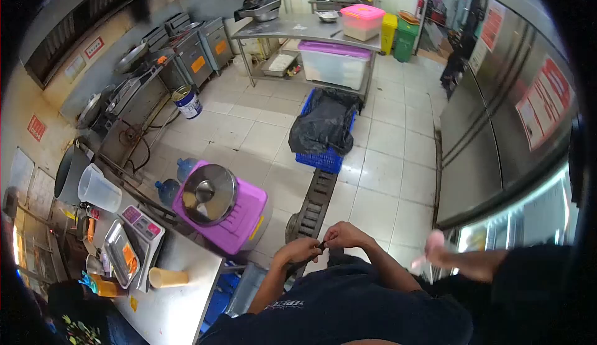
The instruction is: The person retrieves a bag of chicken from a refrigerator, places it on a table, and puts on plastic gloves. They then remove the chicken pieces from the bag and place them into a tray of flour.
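Observation:
In front of my dark shirt [354, 301], both hands are raised close together at waist height. My left hand [301, 250] is closed, with its fingertips pinching one side of a thin dark strip [321, 245]. From the other side, the curled fingers of my right hand [343, 235] pinch the same strip. Its kind is too small and dark to make out. Below the hands lies a dark floor drain grate [314, 207].
Another person's hand [443, 256] at right holds something pink, blurred. A steel table [186, 304] with a scale [142, 220] stands at left. A purple-lidded bin [249, 205] carries a steel pot [227, 192]. Ahead sits a blue crate [320, 160]; fridges [476, 139] line the right.

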A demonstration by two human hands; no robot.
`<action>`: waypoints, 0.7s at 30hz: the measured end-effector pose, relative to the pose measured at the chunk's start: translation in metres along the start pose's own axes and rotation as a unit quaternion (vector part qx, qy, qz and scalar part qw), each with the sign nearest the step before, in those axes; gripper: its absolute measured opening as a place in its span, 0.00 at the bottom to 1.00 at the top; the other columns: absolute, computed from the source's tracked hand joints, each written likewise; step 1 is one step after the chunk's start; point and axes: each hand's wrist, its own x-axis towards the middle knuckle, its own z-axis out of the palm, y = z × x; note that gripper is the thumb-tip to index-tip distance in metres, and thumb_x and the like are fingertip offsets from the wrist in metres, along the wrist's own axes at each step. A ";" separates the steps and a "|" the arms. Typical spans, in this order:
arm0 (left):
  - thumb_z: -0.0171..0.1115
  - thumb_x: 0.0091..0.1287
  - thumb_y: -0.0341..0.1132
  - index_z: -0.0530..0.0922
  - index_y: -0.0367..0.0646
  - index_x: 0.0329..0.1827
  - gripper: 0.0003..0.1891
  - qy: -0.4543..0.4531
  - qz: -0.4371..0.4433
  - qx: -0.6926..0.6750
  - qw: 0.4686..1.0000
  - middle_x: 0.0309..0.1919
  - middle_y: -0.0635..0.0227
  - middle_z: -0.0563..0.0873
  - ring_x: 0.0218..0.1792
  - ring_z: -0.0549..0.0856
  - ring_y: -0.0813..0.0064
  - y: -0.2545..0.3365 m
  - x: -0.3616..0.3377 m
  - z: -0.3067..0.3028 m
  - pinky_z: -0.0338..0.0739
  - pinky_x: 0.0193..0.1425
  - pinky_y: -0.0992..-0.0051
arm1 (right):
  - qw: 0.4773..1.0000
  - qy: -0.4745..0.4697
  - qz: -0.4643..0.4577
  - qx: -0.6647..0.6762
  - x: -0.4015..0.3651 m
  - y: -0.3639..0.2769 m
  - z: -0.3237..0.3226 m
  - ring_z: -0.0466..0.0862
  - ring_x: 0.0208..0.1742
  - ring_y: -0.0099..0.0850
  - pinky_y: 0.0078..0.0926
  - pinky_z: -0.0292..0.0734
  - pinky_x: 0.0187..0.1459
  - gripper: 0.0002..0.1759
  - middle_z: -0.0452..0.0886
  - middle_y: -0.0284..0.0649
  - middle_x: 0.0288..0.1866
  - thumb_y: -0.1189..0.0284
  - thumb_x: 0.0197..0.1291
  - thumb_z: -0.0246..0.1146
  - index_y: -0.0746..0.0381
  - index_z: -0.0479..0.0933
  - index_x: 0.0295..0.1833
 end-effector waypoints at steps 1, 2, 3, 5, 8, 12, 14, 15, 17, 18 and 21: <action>0.51 0.61 0.37 0.75 0.36 0.36 0.11 0.011 0.006 -0.008 1.000 0.27 0.63 0.83 0.30 0.82 0.71 0.010 0.011 -0.024 0.72 0.36 0.72 | 1.000 -0.015 -0.003 0.006 0.020 -0.008 -0.024 0.79 0.27 0.21 0.20 0.74 0.29 0.10 0.81 0.35 0.26 0.70 0.45 0.66 0.63 0.79 0.33; 0.51 0.61 0.37 0.75 0.37 0.34 0.11 0.037 0.007 0.008 0.999 0.26 0.64 0.83 0.30 0.81 0.72 0.019 0.018 -0.049 0.71 0.35 0.72 | 0.999 -0.033 0.006 -0.003 0.042 -0.018 -0.045 0.79 0.26 0.20 0.19 0.73 0.28 0.09 0.81 0.35 0.25 0.70 0.47 0.66 0.63 0.78 0.33; 0.51 0.61 0.37 0.75 0.37 0.34 0.11 0.048 0.004 -0.005 0.999 0.26 0.64 0.83 0.30 0.81 0.72 0.022 0.022 -0.069 0.71 0.35 0.72 | 0.999 -0.049 0.008 -0.010 0.065 -0.023 -0.060 0.79 0.26 0.20 0.19 0.73 0.28 0.09 0.81 0.35 0.25 0.70 0.47 0.66 0.63 0.78 0.33; 0.52 0.62 0.37 0.75 0.38 0.34 0.11 0.102 -0.023 0.026 0.994 0.26 0.65 0.83 0.31 0.80 0.72 0.018 0.033 -0.109 0.70 0.35 0.73 | 0.995 -0.062 -0.076 -0.024 0.115 -0.031 -0.087 0.78 0.26 0.20 0.18 0.73 0.28 0.09 0.80 0.34 0.25 0.70 0.48 0.65 0.64 0.77 0.32; 0.52 0.62 0.38 0.75 0.37 0.35 0.11 0.144 -0.033 -0.087 0.985 0.26 0.67 0.82 0.30 0.78 0.74 -0.017 0.053 -0.153 0.69 0.35 0.74 | 0.986 -0.134 -0.096 -0.039 0.194 -0.046 -0.112 0.79 0.27 0.22 0.20 0.73 0.29 0.09 0.80 0.36 0.25 0.70 0.48 0.64 0.65 0.77 0.33; 0.52 0.62 0.38 0.75 0.38 0.36 0.11 0.175 -0.072 -0.176 0.966 0.26 0.67 0.83 0.29 0.77 0.76 -0.086 0.084 -0.231 0.68 0.34 0.76 | 0.973 -0.199 -0.107 -0.046 0.311 -0.059 -0.138 0.78 0.28 0.24 0.22 0.72 0.30 0.12 0.80 0.38 0.26 0.69 0.47 0.64 0.65 0.76 0.35; 0.52 0.61 0.38 0.75 0.37 0.36 0.11 0.181 -0.097 -0.203 0.957 0.27 0.67 0.83 0.28 0.76 0.76 -0.103 0.098 -0.287 0.68 0.33 0.76 | 0.970 -0.212 -0.101 -0.069 0.367 -0.078 -0.158 0.78 0.28 0.24 0.22 0.72 0.30 0.12 0.80 0.38 0.27 0.69 0.47 0.64 0.65 0.76 0.36; 0.52 0.61 0.38 0.75 0.37 0.36 0.11 0.173 -0.099 -0.159 0.967 0.27 0.66 0.83 0.28 0.77 0.76 -0.105 0.102 -0.322 0.69 0.32 0.76 | 0.970 -0.212 -0.099 -0.063 0.395 -0.086 -0.166 0.78 0.28 0.24 0.22 0.72 0.30 0.12 0.80 0.38 0.27 0.69 0.47 0.64 0.65 0.76 0.36; 0.52 0.62 0.38 0.75 0.37 0.36 0.11 0.163 -0.100 -0.113 0.975 0.27 0.66 0.83 0.27 0.77 0.76 -0.101 0.112 -0.403 0.69 0.32 0.76 | 0.975 -0.207 -0.065 -0.052 0.456 -0.101 -0.188 0.78 0.28 0.23 0.21 0.71 0.30 0.11 0.80 0.37 0.27 0.70 0.47 0.64 0.64 0.76 0.35; 0.52 0.62 0.38 0.75 0.37 0.35 0.11 0.160 -0.088 -0.063 0.981 0.27 0.66 0.83 0.27 0.79 0.75 -0.094 0.115 -0.445 0.70 0.32 0.75 | 0.976 -0.211 -0.060 0.016 0.485 -0.111 -0.201 0.77 0.28 0.21 0.19 0.71 0.30 0.10 0.79 0.34 0.26 0.70 0.48 0.64 0.63 0.75 0.34; 0.52 0.62 0.37 0.76 0.37 0.36 0.11 0.161 -0.075 -0.032 0.983 0.26 0.66 0.83 0.28 0.80 0.75 -0.094 0.140 -0.554 0.71 0.33 0.75 | 0.976 -0.127 -0.177 -0.007 0.568 -0.143 -0.247 0.76 0.28 0.21 0.19 0.71 0.30 0.10 0.78 0.33 0.25 0.70 0.49 0.64 0.64 0.75 0.35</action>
